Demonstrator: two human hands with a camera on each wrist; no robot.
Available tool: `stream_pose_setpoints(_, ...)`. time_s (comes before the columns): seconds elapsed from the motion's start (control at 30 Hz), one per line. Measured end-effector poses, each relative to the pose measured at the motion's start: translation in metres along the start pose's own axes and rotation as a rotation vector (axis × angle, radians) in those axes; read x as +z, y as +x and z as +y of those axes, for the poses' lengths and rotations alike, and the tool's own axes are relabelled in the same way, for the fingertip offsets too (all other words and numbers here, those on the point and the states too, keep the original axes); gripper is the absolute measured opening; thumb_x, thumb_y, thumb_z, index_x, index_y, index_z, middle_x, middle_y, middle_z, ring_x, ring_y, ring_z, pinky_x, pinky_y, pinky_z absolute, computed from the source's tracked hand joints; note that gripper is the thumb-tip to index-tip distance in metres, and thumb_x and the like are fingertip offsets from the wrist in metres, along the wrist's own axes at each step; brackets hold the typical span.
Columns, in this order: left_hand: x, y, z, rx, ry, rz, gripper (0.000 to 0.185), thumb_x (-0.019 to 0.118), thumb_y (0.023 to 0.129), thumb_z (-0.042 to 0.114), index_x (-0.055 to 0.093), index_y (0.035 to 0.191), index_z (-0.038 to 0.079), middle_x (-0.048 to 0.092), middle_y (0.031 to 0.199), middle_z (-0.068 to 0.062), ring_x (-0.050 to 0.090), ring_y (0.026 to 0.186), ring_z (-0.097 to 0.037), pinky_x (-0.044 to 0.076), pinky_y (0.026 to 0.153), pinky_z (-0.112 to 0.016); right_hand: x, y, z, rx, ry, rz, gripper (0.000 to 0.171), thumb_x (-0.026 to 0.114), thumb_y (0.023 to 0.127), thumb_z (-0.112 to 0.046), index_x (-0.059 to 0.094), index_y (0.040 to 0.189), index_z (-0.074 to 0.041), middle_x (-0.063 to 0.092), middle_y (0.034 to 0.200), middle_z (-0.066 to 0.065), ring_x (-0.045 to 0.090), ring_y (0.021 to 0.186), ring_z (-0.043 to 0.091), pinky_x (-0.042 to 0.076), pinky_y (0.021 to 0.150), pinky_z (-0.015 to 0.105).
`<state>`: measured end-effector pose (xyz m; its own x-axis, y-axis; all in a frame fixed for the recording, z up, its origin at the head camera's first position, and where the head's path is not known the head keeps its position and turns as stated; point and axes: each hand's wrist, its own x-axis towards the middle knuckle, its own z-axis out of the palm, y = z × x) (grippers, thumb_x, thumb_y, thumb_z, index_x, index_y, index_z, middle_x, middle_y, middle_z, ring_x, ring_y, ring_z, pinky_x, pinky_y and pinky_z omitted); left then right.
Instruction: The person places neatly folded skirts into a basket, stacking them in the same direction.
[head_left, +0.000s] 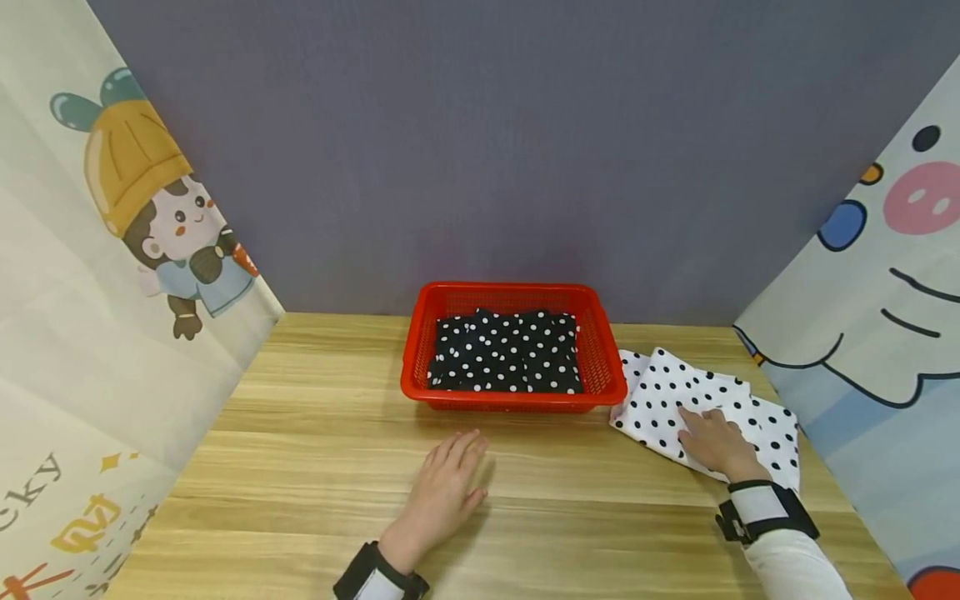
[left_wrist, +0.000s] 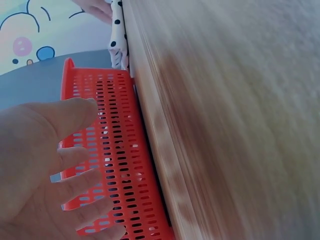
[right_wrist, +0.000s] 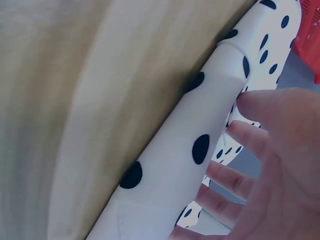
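A folded white cloth with black dots (head_left: 660, 400) lies to the right of a red plastic basket (head_left: 510, 400), its left edge by the basket's right side. My right hand (head_left: 718, 442) rests on top of this cloth. In the right wrist view the thumb and the loosely bent fingers (right_wrist: 232, 180) touch the dotted fabric (right_wrist: 185, 150) without closing round it. Folded black fabric with white dots (head_left: 506, 354) fills much of the basket. My left hand (head_left: 444, 483) holds nothing, its fingers extended in front of the basket's near side.
The wooden table (head_left: 315, 467) backs onto a grey panel (head_left: 495, 150). White sheets with printed cartoons stand on the left (head_left: 60, 250) and on the right (head_left: 847, 333). Each wrist wears a black strap.
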<state>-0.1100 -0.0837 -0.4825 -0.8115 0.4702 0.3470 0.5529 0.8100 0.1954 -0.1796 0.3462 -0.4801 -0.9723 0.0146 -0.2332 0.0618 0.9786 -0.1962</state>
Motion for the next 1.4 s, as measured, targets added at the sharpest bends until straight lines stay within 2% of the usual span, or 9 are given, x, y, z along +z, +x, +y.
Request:
stream_pose_setpoints(0.23, 0.002, 0.003, 0.003, 0.015, -0.005, -0.012, 0.067, 0.071, 0.076, 0.035, 0.047, 0.132, 0.008, 0.044, 0.138, -0.012, 0.043, 0.123, -0.035, 0.037, 0.100, -0.047, 0.010, -0.018, 0.000, -0.095, -0.031, 0.109, 0.046, 0.049, 0.090, -0.019, 0.046, 0.127, 0.007, 0.040, 0.122, 0.039, 0.039, 0.110, 0.055, 0.035, 0.084, 0.066)
stream_pose_setpoints(0.4, 0.004, 0.005, 0.007, 0.030, -0.004, -0.009, 0.067, 0.071, 0.075, 0.036, 0.047, 0.132, 0.008, 0.044, 0.137, -0.012, 0.044, 0.122, -0.034, 0.038, 0.100, -0.047, 0.017, -0.030, -0.001, -0.151, -0.047, 0.163, 0.043, 0.053, 0.087, -0.017, 0.051, 0.122, 0.008, 0.042, 0.124, 0.038, 0.037, 0.116, 0.050, 0.031, 0.089, 0.066)
stream_pose_setpoints(0.57, 0.009, 0.008, 0.012, 0.051, 0.003, -0.007, 0.067, 0.071, 0.075, 0.035, 0.047, 0.131, 0.008, 0.044, 0.137, -0.012, 0.045, 0.121, -0.032, 0.038, 0.099, -0.046, 0.021, -0.040, -0.001, -0.154, -0.034, 0.171, 0.041, 0.053, 0.087, -0.018, 0.054, 0.121, 0.004, 0.042, 0.126, 0.036, 0.038, 0.116, 0.050, 0.031, 0.090, 0.065)
stream_pose_setpoints(0.7, 0.014, 0.012, 0.020, 0.077, 0.007, -0.001, 0.065, 0.071, 0.075, 0.035, 0.048, 0.130, 0.009, 0.045, 0.137, -0.011, 0.046, 0.119, -0.029, 0.039, 0.099, -0.045, 0.020, -0.047, -0.003, -0.138, -0.020, 0.167, 0.039, 0.055, 0.087, -0.020, 0.056, 0.119, 0.001, 0.043, 0.125, 0.035, 0.041, 0.111, 0.053, 0.035, 0.084, 0.066)
stream_pose_setpoints(0.87, 0.022, 0.016, 0.032, 0.116, 0.005, 0.011, 0.064, 0.071, 0.075, 0.035, 0.049, 0.129, 0.009, 0.046, 0.135, -0.009, 0.047, 0.119, -0.027, 0.040, 0.098, -0.043, 0.020, -0.055, -0.006, -0.088, -0.008, 0.151, 0.038, 0.056, 0.086, -0.022, 0.056, 0.119, -0.002, 0.042, 0.125, 0.035, 0.041, 0.105, 0.058, 0.039, 0.075, 0.066)
stream_pose_setpoints(1.07, 0.029, 0.023, 0.049, 0.166, 0.023, 0.024, 0.061, 0.069, 0.077, 0.037, 0.050, 0.128, 0.012, 0.047, 0.134, -0.006, 0.046, 0.119, -0.023, 0.040, 0.098, -0.038, 0.024, -0.063, -0.011, -0.097, -0.015, 0.192, 0.032, 0.059, 0.084, -0.019, 0.059, 0.112, -0.004, 0.046, 0.120, 0.032, 0.045, 0.100, 0.055, 0.041, 0.074, 0.063)
stream_pose_setpoints(1.23, 0.034, 0.027, 0.064, 0.198, 0.028, -0.010, 0.059, 0.068, 0.078, 0.037, 0.049, 0.128, 0.014, 0.047, 0.134, -0.005, 0.046, 0.120, -0.022, 0.039, 0.099, -0.037, 0.027, -0.070, -0.014, -0.097, -0.015, 0.203, 0.030, 0.062, 0.083, -0.021, 0.060, 0.109, -0.006, 0.048, 0.118, 0.029, 0.047, 0.096, 0.054, 0.044, 0.069, 0.061)
stream_pose_setpoints(1.4, 0.037, 0.029, 0.076, 0.232, 0.019, -0.057, 0.055, 0.066, 0.080, 0.037, 0.049, 0.128, 0.016, 0.045, 0.136, -0.004, 0.046, 0.121, -0.022, 0.038, 0.100, -0.038, 0.032, -0.076, -0.016, -0.120, -0.024, 0.220, 0.028, 0.066, 0.080, -0.021, 0.061, 0.103, -0.006, 0.052, 0.113, 0.026, 0.050, 0.093, 0.051, 0.044, 0.069, 0.061)
